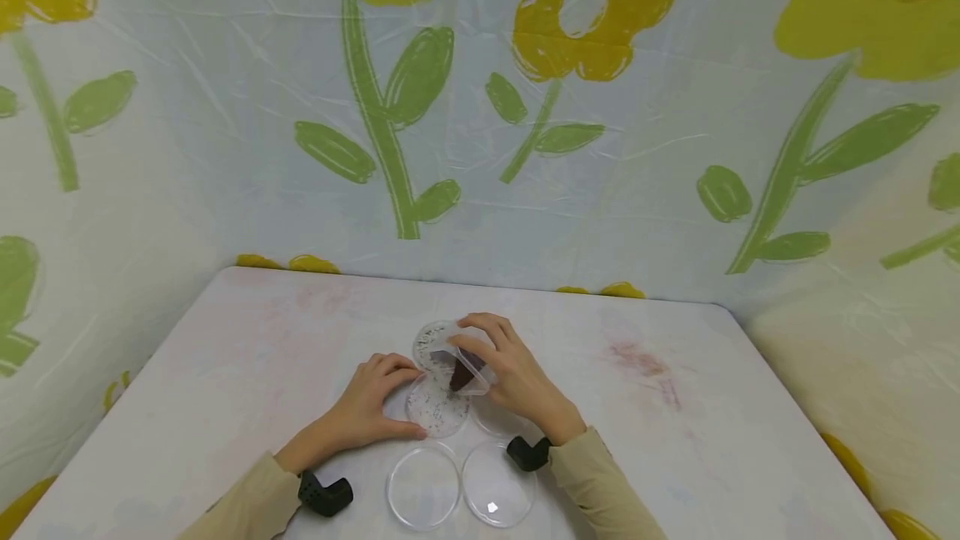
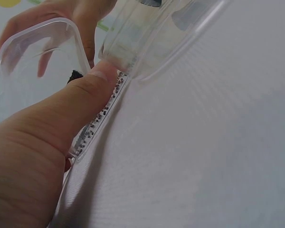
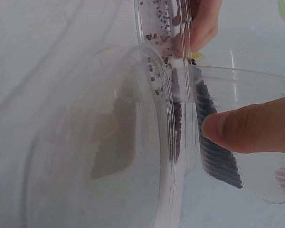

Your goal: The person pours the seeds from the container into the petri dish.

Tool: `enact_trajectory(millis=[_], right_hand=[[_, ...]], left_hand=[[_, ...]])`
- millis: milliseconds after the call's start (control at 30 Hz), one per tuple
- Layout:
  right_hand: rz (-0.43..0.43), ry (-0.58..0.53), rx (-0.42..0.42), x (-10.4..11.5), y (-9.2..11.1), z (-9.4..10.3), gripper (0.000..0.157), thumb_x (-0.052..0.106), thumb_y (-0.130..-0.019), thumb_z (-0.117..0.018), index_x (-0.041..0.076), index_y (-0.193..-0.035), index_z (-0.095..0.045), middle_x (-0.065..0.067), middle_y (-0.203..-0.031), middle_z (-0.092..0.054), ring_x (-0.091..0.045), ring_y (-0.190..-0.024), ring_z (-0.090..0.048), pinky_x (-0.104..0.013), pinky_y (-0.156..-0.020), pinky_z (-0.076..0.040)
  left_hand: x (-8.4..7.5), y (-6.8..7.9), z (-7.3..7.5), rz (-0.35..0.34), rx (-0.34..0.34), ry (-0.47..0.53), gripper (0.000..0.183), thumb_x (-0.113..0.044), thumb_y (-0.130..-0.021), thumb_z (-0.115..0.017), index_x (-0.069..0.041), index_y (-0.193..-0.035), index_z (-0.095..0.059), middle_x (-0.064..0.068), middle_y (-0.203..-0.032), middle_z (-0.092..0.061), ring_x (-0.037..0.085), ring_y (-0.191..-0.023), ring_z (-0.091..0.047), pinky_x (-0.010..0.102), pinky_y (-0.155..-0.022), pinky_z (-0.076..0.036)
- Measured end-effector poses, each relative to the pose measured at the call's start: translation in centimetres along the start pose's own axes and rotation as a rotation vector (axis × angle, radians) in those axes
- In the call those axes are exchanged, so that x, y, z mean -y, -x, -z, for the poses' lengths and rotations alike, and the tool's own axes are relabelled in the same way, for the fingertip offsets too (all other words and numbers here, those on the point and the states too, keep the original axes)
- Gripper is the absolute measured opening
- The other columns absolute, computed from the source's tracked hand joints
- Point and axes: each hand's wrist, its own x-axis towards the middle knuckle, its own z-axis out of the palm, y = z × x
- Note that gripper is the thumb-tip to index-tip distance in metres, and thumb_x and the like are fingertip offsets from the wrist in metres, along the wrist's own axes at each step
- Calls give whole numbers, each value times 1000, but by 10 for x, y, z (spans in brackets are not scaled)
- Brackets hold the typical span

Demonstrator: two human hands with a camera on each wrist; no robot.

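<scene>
My right hand (image 1: 517, 377) holds a clear plastic tub (image 3: 256, 80) tilted over a round petri dish (image 1: 433, 412). Dark granules (image 3: 213, 147) lie heaped along one side of the tub, beside the right thumb. Small dark grains are scattered across the dish's floor. My left hand (image 1: 363, 411) grips that dish from its left side, thumb at the near edge and fingers at the far edge. In the left wrist view, the thumb (image 2: 92, 90) lies along the dish's rim, with grains showing through its clear wall.
Behind the gripped dish lies another petri dish (image 1: 425, 344) with dark specks. Two clear dishes, one at left (image 1: 389, 490) and one at right (image 1: 533, 490), lie nearer me. A further dish is partly hidden below the right hand. Flower-printed cloth (image 1: 480, 215) stands behind the white table (image 1: 262, 373).
</scene>
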Motion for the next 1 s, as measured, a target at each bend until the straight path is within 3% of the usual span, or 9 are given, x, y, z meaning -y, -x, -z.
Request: enact_trajectory(millis=[400, 600, 867, 1000], right_hand=[[-2, 4, 3, 1, 0, 0, 83, -19, -60, -71, 17, -133, -55, -10, -141, -46, -30, -131, -40, -42, -108, -37], [5, 3, -2, 0, 0, -1, 84, -18, -60, -74, 17, -134, -54, -10, -141, -46, -30, -131, -40, -42, -107, -37], [3, 0, 5, 0, 1, 0, 89, -23, -55, -63, 17, -134, -54, -10, -142, -45, -31, -131, -39, -42, -108, -37], [2, 8, 7, 0, 1, -1, 91, -23, -53, -64, 17, -134, -54, -10, -142, -45, -31, -131, -40, -42, -108, -37]], left_hand=[[-3, 0, 2, 13, 7, -3, 77, -67, -71, -78, -16, -127, -66, -8, -125, -54, 15, -115, -43, 46, -96, -36], [-1, 0, 0, 9, -1, -2, 77, -67, -70, -78, -17, -127, -66, -10, -124, -53, 14, -115, -43, 46, -96, -36], [-2, -1, 1, 5, 0, 1, 78, -67, -70, -78, -16, -128, -66, -9, -124, -53, 13, -114, -43, 45, -96, -36], [-1, -1, 1, 6, 5, -12, 77, -67, -71, -77, -16, -128, -66, -9, -125, -53, 14, -114, -43, 45, -96, -36]])
